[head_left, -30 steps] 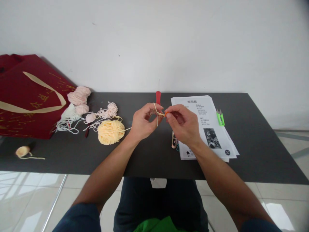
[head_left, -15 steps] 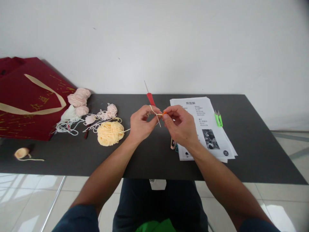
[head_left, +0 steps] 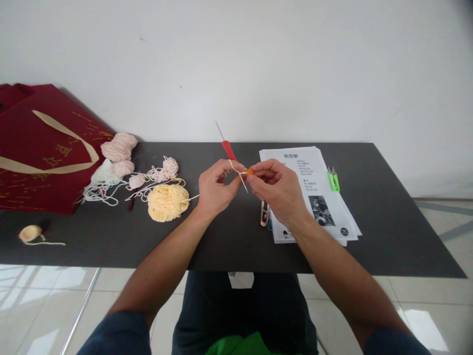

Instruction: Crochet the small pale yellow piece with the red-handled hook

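Above the middle of the table, my left hand (head_left: pixel 216 185) is closed round a red-handled crochet hook (head_left: pixel 228 149). One metal end points up and away; the other comes out below the fingers. Cream yarn runs over the left index finger to a short crocheted piece (head_left: pixel 242 173) between the hands. My right hand (head_left: pixel 279 187) pinches a small orange stitch marker (head_left: pixel 250 171) at the end of that piece, close to the left fingertips. The fingers partly hide the marker. Left of my left wrist lies a pale yellow yarn ball (head_left: pixel 168 202), its strand leading to that hand.
Printed sheets (head_left: pixel 321 167) lie at right, bearing green thread snips (head_left: pixel 333 179). A pinkish-beige item (head_left: pixel 263 215) sits by their left edge. At left are a dark red bag (head_left: pixel 40 148), pink yarn (head_left: pixel 118 147), white yarn (head_left: pixel 105 177) and a small crocheted cup (head_left: pixel 30 233).
The right hand has shifted slightly left, and more of the orange marker shows. The hook's upper end tilts slightly further left. The whole view has moved a little.
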The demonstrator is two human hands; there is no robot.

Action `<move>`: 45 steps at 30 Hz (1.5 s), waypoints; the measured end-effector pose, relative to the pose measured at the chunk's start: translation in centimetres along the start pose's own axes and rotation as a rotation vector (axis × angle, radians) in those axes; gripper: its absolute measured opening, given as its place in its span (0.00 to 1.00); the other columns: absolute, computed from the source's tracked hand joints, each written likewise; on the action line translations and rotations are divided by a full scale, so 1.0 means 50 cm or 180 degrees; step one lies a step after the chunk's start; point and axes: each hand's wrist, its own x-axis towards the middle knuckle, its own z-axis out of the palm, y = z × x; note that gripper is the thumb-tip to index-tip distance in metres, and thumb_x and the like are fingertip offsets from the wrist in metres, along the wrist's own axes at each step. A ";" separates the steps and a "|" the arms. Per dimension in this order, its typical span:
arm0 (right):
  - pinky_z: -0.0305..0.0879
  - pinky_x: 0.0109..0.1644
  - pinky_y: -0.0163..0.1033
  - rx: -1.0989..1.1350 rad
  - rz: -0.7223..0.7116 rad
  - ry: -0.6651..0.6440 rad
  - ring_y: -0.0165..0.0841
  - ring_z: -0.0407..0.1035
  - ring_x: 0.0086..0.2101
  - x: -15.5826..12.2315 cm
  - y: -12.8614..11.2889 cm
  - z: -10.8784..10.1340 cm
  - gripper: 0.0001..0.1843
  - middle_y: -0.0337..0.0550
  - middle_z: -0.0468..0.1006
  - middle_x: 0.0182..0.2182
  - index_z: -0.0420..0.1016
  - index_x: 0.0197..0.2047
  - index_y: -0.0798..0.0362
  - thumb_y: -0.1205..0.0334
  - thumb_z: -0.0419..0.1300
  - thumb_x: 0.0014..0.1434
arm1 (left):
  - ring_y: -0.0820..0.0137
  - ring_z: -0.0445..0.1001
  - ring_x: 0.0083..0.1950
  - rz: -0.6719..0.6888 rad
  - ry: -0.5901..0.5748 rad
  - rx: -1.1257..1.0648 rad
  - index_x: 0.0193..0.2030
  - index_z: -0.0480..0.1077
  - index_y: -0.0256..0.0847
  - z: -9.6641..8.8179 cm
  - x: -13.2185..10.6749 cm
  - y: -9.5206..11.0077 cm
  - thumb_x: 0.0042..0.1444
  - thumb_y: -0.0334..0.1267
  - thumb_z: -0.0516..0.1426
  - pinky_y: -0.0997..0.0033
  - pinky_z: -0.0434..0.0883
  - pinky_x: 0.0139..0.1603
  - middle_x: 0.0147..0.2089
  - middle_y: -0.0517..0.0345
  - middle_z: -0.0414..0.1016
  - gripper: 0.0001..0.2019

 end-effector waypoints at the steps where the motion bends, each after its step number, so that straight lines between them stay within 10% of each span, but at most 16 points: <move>1: 0.66 0.26 0.32 0.0046 0.0045 -0.0012 0.25 0.71 0.25 0.000 0.000 -0.001 0.14 0.37 0.82 0.28 0.77 0.37 0.51 0.58 0.76 0.51 | 0.70 0.80 0.40 -0.0033 -0.0003 -0.0037 0.41 0.78 0.45 0.001 0.000 0.001 0.55 0.35 0.69 0.69 0.76 0.45 0.39 0.58 0.82 0.07; 45: 0.47 0.19 0.31 0.0408 0.0645 -0.0106 0.20 0.55 0.18 0.003 -0.011 -0.006 0.18 0.30 0.74 0.19 0.73 0.28 0.51 0.60 0.79 0.42 | 0.69 0.80 0.38 -0.0123 -0.0110 0.0390 0.39 0.80 0.44 0.001 -0.007 0.012 0.54 0.33 0.68 0.68 0.76 0.42 0.38 0.57 0.83 0.06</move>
